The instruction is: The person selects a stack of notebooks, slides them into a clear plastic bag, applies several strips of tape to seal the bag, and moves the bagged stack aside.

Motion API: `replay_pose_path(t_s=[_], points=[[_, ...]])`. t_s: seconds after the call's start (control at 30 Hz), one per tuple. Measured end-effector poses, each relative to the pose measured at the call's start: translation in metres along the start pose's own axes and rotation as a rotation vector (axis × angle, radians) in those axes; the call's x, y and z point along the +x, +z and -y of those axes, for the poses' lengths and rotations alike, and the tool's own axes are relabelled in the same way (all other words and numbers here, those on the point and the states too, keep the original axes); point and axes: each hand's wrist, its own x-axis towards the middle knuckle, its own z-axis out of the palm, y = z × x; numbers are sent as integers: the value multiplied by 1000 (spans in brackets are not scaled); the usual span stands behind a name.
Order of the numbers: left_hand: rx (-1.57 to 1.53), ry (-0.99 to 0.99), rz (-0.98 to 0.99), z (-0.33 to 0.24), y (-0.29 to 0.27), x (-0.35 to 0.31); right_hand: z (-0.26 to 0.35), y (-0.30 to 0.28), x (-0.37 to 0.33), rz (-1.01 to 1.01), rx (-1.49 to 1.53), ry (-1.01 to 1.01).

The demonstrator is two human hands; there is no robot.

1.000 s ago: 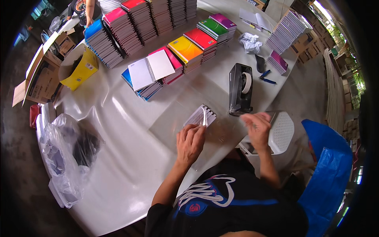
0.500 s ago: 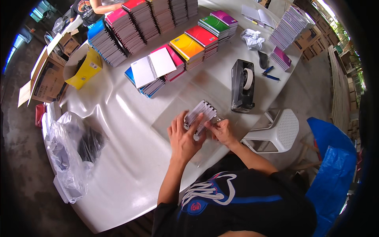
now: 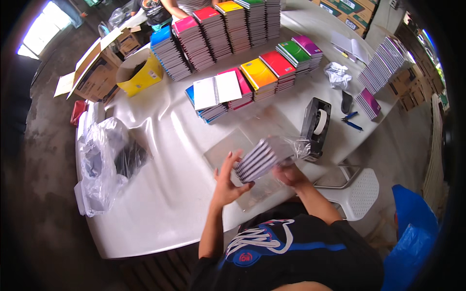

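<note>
A small stack of spiral notebooks (image 3: 257, 161), tilted and blurred, is raised over the near part of the table. Clear plastic film (image 3: 297, 145) trails from its far right side, seemingly a wrapper around it. My right hand (image 3: 290, 174) grips the stack's right end, its fingers partly hidden and smeared. At the other end is my left hand (image 3: 225, 182), fingers spread and thumb stretched beneath the lower left corner; I cannot tell whether it touches. Beneath both hands lies a flat clear plastic sheet (image 3: 225, 145).
Beyond stand a black tape dispenser (image 3: 316, 127), an open notebook (image 3: 206, 92) on coloured notebook piles, and taller stacks (image 3: 211, 36). Blue-handled pliers (image 3: 352, 121) lie right. Plastic bags (image 3: 104, 160) and a yellow bin (image 3: 141, 72) are left; a white stool (image 3: 357, 194) stands right.
The notebook stack has been lifted and turned, its spines now showing, with film pulled out to the right. My left hand has spread its fingers. The whole view has shifted.
</note>
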Motion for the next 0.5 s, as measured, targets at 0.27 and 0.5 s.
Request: replay_pose_path(t_s=[0.27,0.5], points=[[-323,-6,-507,-24,49,-12,49,1,14,144,-673,-153],[590,366,-379,-66,8,-9,122,40,30,408,-1290,-413]])
